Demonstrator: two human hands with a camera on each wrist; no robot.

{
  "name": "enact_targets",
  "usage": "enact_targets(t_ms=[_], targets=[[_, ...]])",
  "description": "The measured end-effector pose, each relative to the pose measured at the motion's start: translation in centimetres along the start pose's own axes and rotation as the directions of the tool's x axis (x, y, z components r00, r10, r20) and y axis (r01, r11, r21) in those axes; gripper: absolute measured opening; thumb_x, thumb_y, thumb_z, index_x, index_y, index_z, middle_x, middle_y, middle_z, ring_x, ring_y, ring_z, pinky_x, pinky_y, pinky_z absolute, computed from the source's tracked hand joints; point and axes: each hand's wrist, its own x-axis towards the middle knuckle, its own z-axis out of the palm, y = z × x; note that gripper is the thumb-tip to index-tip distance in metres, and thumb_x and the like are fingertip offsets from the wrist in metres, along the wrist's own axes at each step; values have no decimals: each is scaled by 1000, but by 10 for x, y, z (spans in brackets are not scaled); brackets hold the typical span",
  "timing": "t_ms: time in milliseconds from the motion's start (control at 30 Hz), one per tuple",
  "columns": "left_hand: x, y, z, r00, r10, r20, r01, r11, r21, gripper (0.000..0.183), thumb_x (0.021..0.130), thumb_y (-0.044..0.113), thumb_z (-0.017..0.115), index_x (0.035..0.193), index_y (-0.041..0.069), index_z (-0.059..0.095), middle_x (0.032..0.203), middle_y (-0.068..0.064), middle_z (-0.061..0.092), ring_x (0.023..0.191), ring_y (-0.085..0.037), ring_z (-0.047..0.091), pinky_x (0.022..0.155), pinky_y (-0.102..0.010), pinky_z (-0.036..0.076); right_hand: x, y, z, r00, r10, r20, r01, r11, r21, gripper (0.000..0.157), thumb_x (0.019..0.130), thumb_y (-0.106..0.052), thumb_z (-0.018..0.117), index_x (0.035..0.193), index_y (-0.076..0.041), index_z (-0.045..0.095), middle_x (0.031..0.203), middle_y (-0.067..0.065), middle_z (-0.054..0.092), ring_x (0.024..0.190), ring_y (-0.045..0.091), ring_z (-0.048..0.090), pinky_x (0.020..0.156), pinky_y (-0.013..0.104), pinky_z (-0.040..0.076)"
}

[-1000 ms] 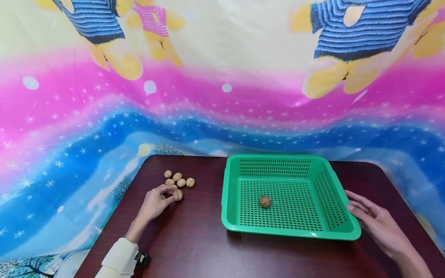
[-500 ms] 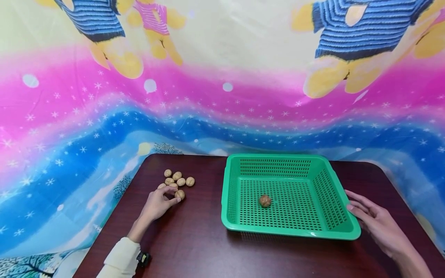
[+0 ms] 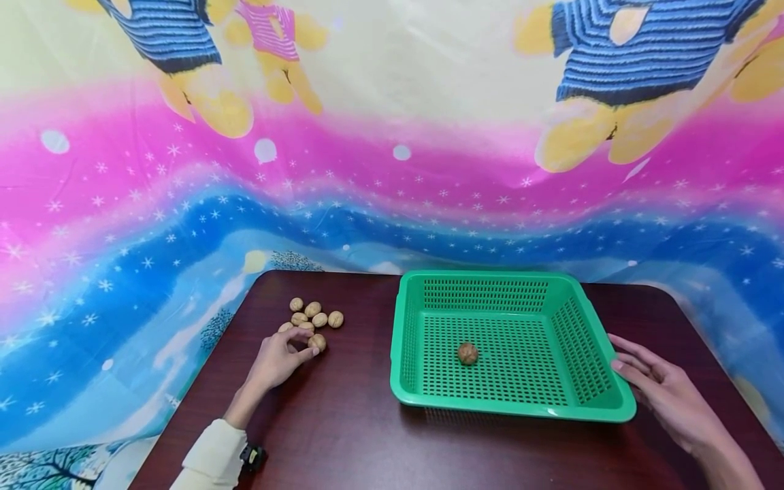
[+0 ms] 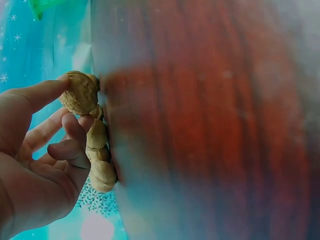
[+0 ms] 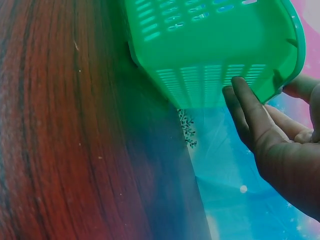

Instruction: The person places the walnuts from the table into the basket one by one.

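Observation:
My left hand (image 3: 274,362) pinches a walnut (image 3: 317,343) between thumb and fingertips, at the near side of a small group of walnuts (image 3: 313,309). In the left wrist view the pinched walnut (image 4: 80,96) sits close to the tabletop, with others in a row behind it. A green plastic basket (image 3: 490,407) stands to the right, with one darker brown walnut (image 3: 467,354) on its perforated floor. My right hand (image 3: 667,401) holds the basket's right side, thumb at the rim. In the right wrist view, fingers (image 5: 252,112) lie along its outer wall.
The dark red-brown wooden table (image 3: 361,435) carries everything, and its far edge meets a patterned cloth backdrop (image 3: 367,190). Bare tabletop lies between the walnut group and the basket. A black object (image 3: 252,457) shows beside the left sleeve (image 3: 211,456).
Over the first half second my left hand shifted slightly right with the walnut, and more walnuts came into sight behind the fingers. Since then almost nothing moved. The right hand and basket stayed put.

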Motion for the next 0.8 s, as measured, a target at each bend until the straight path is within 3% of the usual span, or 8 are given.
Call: enact_targets(t_ms=[233, 400, 500, 633, 800], targets=[[4, 11, -5, 999, 23, -29, -23, 1000, -5, 33, 94, 23, 86, 123, 10, 78, 115, -11, 79, 70, -13, 64, 64, -24, 50, 0, 0, 0, 1000, -4, 5, 4, 1000, 20, 61, 116, -7, 46, 172, -18, 26, 132, -21, 72, 114, 1, 74, 86, 25, 63], [8, 24, -7, 999, 20, -33, -21, 999, -28, 36, 94, 27, 86, 126, 11, 78, 92, -9, 78, 62, -11, 59, 59, -25, 46, 0, -1, 0, 1000, -19, 15, 18, 999, 45, 60, 116, -6, 45, 172, -19, 28, 132, -18, 72, 114, 2, 75, 86, 26, 63], [11, 34, -8, 999, 32, -32, -34, 998, -47, 37, 94, 28, 86, 127, 12, 78, 88, -9, 77, 61, -11, 57, 58, -25, 44, -1, -1, -1, 1000, -24, 17, 23, 998, 50, 59, 116, -6, 44, 171, -19, 29, 133, -18, 73, 114, 3, 75, 86, 26, 64], [16, 48, -7, 997, 64, -41, -67, 995, -73, 35, 94, 28, 86, 125, 14, 79, 101, -7, 80, 70, -13, 62, 63, -27, 49, -1, -1, 0, 1000, -21, 18, 20, 999, 45, 59, 116, -6, 44, 171, -19, 29, 133, -18, 72, 114, 3, 75, 86, 26, 64], [23, 66, -3, 995, 88, -43, -92, 992, -92, 33, 94, 31, 86, 125, 19, 78, 104, -4, 79, 79, -15, 65, 69, -31, 49, -1, -1, 1, 1000, -20, 10, 20, 999, 29, 59, 116, -7, 45, 171, -18, 29, 132, -19, 72, 114, 4, 75, 86, 26, 64]])
